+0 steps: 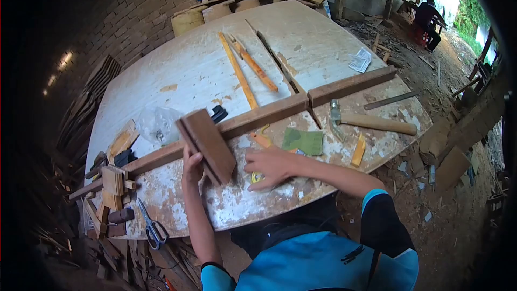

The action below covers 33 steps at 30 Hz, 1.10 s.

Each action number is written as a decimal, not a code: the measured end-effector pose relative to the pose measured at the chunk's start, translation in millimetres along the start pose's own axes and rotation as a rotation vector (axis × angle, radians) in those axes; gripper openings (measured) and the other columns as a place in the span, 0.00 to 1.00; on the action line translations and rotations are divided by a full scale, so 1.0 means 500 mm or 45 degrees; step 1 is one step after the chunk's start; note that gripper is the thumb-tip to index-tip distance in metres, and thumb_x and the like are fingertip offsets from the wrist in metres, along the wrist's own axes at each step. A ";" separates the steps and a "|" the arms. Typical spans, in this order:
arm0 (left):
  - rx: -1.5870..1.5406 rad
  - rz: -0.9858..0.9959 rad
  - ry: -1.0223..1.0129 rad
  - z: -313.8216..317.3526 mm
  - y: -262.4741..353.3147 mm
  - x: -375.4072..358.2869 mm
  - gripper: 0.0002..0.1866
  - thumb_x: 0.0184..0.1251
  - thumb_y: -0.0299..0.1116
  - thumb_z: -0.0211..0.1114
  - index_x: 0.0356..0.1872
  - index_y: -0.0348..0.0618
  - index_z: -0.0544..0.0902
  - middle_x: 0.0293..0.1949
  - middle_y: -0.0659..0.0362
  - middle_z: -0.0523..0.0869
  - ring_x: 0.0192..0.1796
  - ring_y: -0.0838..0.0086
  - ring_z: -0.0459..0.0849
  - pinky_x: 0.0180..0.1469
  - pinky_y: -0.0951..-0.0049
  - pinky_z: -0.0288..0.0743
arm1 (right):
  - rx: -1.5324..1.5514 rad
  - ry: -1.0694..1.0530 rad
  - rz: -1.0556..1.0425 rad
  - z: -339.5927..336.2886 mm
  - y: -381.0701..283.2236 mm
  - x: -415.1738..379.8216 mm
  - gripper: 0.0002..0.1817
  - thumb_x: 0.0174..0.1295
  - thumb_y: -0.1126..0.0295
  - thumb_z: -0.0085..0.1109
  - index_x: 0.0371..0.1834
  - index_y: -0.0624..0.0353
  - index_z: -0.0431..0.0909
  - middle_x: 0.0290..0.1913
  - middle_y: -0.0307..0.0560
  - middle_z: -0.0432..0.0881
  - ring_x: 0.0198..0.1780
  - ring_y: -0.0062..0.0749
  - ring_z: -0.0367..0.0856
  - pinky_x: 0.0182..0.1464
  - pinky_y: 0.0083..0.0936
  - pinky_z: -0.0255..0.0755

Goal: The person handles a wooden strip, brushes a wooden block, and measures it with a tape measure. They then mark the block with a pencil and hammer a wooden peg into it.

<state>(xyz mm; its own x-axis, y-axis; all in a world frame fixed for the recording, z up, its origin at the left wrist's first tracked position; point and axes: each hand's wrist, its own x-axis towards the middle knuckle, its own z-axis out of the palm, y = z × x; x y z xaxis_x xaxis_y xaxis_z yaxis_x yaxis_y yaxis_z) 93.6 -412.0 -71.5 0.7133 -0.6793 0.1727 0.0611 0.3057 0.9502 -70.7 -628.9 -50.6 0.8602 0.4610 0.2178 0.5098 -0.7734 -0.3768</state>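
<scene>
My left hand (192,165) is closed on the left edge of a brown grooved wooden block (210,148), which stands tilted above the near part of the table. To its right, my right hand (273,165) has its fingers and thumb curled about a yellow tape measure (257,177), partly hidden under the palm. Just beyond that hand lie an orange-handled tool (262,139) and a green sanding sheet or cloth (302,141). A long brown wooden beam (269,112) runs across the table behind the block.
A claw hammer (377,123), a yellow wooden piece (358,151) and a flat metal bar (391,100) lie on the right. Scissors (153,227) and small wood blocks (113,180) sit at the left edge. A gap splits the tabletop (177,70). Another person (428,19) sits far right.
</scene>
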 end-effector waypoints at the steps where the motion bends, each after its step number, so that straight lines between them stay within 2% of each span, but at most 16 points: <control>1: -0.053 0.046 0.032 0.003 -0.001 -0.009 0.48 0.41 0.44 0.69 0.65 0.37 0.58 0.57 0.48 0.72 0.60 0.59 0.73 0.63 0.59 0.67 | 0.017 0.068 -0.050 0.011 0.010 -0.001 0.28 0.56 0.42 0.53 0.34 0.60 0.78 0.37 0.48 0.76 0.43 0.42 0.77 0.42 0.36 0.72; 6: -0.229 0.135 0.126 0.010 0.011 0.003 0.49 0.40 0.39 0.67 0.67 0.37 0.55 0.59 0.46 0.70 0.61 0.55 0.72 0.63 0.55 0.67 | 0.163 0.363 -0.157 0.027 0.023 -0.020 0.21 0.57 0.50 0.56 0.32 0.60 0.78 0.31 0.47 0.75 0.38 0.41 0.76 0.43 0.36 0.70; 9: -0.260 0.040 0.082 0.048 0.052 0.062 0.51 0.38 0.40 0.69 0.68 0.36 0.54 0.60 0.47 0.69 0.61 0.54 0.71 0.64 0.55 0.66 | 0.110 0.412 -0.166 0.032 0.030 -0.021 0.25 0.60 0.46 0.50 0.27 0.60 0.77 0.31 0.49 0.76 0.39 0.42 0.77 0.39 0.37 0.73; 11: 0.168 0.141 0.054 0.185 0.122 0.144 0.53 0.36 0.42 0.71 0.68 0.37 0.56 0.61 0.47 0.69 0.63 0.56 0.70 0.64 0.57 0.65 | 0.164 0.397 -0.138 0.028 0.025 -0.021 0.26 0.60 0.46 0.50 0.24 0.61 0.76 0.30 0.50 0.76 0.38 0.43 0.77 0.38 0.36 0.73; 14: 0.858 0.315 -0.321 0.390 0.187 0.299 0.53 0.31 0.39 0.78 0.67 0.43 0.61 0.56 0.48 0.75 0.60 0.62 0.73 0.61 0.64 0.66 | 0.177 0.406 -0.136 0.041 0.024 -0.018 0.26 0.60 0.46 0.49 0.23 0.61 0.76 0.29 0.51 0.76 0.37 0.44 0.78 0.37 0.36 0.74; 17: 1.388 0.437 -0.569 0.525 0.130 0.441 0.48 0.28 0.45 0.74 0.62 0.44 0.69 0.47 0.42 0.81 0.49 0.60 0.81 0.50 0.67 0.74 | 0.162 0.309 -0.087 0.038 0.026 -0.018 0.23 0.60 0.48 0.51 0.26 0.61 0.76 0.31 0.50 0.76 0.38 0.43 0.77 0.39 0.36 0.73; 19: 1.534 0.752 -0.623 0.563 0.018 0.545 0.44 0.28 0.49 0.72 0.56 0.42 0.74 0.41 0.46 0.84 0.42 0.55 0.83 0.45 0.62 0.76 | 0.187 0.311 -0.086 0.022 0.022 -0.024 0.23 0.60 0.49 0.51 0.27 0.61 0.76 0.31 0.51 0.76 0.37 0.43 0.77 0.37 0.37 0.74; 20: 1.591 0.620 -0.714 0.594 0.003 0.557 0.41 0.29 0.49 0.73 0.53 0.42 0.76 0.42 0.47 0.84 0.44 0.54 0.82 0.45 0.61 0.76 | 0.214 0.354 -0.098 0.027 0.025 -0.024 0.22 0.59 0.49 0.52 0.27 0.61 0.76 0.30 0.51 0.76 0.37 0.43 0.77 0.37 0.37 0.74; 21: 1.644 0.442 -0.804 0.611 -0.037 0.592 0.46 0.29 0.48 0.73 0.59 0.41 0.73 0.50 0.42 0.80 0.52 0.54 0.80 0.55 0.64 0.73 | 0.242 0.389 -0.120 0.030 0.028 -0.024 0.22 0.58 0.50 0.53 0.27 0.61 0.76 0.29 0.51 0.76 0.36 0.43 0.78 0.36 0.37 0.74; 24: 1.511 0.347 -0.790 0.638 -0.115 0.608 0.47 0.28 0.47 0.74 0.59 0.39 0.73 0.52 0.41 0.79 0.55 0.52 0.78 0.57 0.65 0.71 | 0.550 0.225 -0.034 0.064 0.049 -0.017 0.18 0.54 0.53 0.58 0.30 0.59 0.76 0.35 0.52 0.79 0.41 0.44 0.78 0.40 0.37 0.73; 26: 1.474 0.236 -0.801 0.649 -0.145 0.608 0.49 0.24 0.46 0.76 0.59 0.39 0.73 0.54 0.42 0.78 0.56 0.54 0.77 0.60 0.66 0.71 | 1.017 0.450 -0.179 0.048 0.050 -0.014 0.16 0.49 0.55 0.63 0.31 0.57 0.77 0.38 0.50 0.81 0.44 0.43 0.78 0.48 0.36 0.70; 27: 1.428 0.211 -0.824 0.649 -0.174 0.618 0.49 0.23 0.46 0.76 0.59 0.39 0.74 0.55 0.43 0.78 0.57 0.55 0.77 0.60 0.67 0.70 | 1.358 0.303 -0.027 0.033 0.044 -0.029 0.17 0.47 0.57 0.65 0.34 0.57 0.77 0.38 0.49 0.80 0.46 0.42 0.77 0.51 0.35 0.67; 28: 1.408 0.198 -0.858 0.652 -0.191 0.623 0.48 0.24 0.46 0.76 0.58 0.42 0.75 0.56 0.45 0.77 0.58 0.55 0.76 0.61 0.67 0.70 | 0.843 0.286 -0.204 0.072 0.064 -0.018 0.14 0.54 0.63 0.60 0.40 0.59 0.75 0.43 0.48 0.78 0.48 0.39 0.75 0.51 0.34 0.68; 30: 1.436 0.119 -0.897 0.668 -0.218 0.629 0.46 0.25 0.44 0.76 0.59 0.45 0.75 0.57 0.48 0.77 0.58 0.57 0.76 0.61 0.68 0.70 | 0.383 0.239 -0.371 0.128 0.101 -0.025 0.13 0.62 0.68 0.53 0.48 0.62 0.72 0.47 0.47 0.75 0.50 0.38 0.72 0.50 0.34 0.70; 32: 1.417 0.069 -0.931 0.672 -0.232 0.635 0.41 0.28 0.43 0.76 0.55 0.46 0.78 0.53 0.50 0.80 0.55 0.59 0.79 0.58 0.67 0.73 | 0.528 0.203 -0.396 0.111 0.097 -0.022 0.15 0.64 0.67 0.50 0.51 0.62 0.70 0.47 0.48 0.74 0.50 0.41 0.71 0.49 0.35 0.70; 33: 1.388 0.045 -0.928 0.668 -0.239 0.640 0.37 0.29 0.42 0.77 0.52 0.46 0.81 0.50 0.51 0.83 0.52 0.62 0.81 0.55 0.67 0.75 | 0.164 0.262 -0.632 0.042 0.082 -0.014 0.15 0.64 0.65 0.52 0.49 0.62 0.72 0.46 0.49 0.75 0.49 0.42 0.73 0.50 0.34 0.70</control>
<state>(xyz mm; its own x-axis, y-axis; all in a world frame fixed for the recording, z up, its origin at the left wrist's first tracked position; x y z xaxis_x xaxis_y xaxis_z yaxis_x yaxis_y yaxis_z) 81.4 -888.5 -43.3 0.1433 -0.9894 -0.0247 -0.7871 -0.1291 0.6032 -55.9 -654.6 -86.7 0.5064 0.6521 0.5642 0.8609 -0.4193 -0.2881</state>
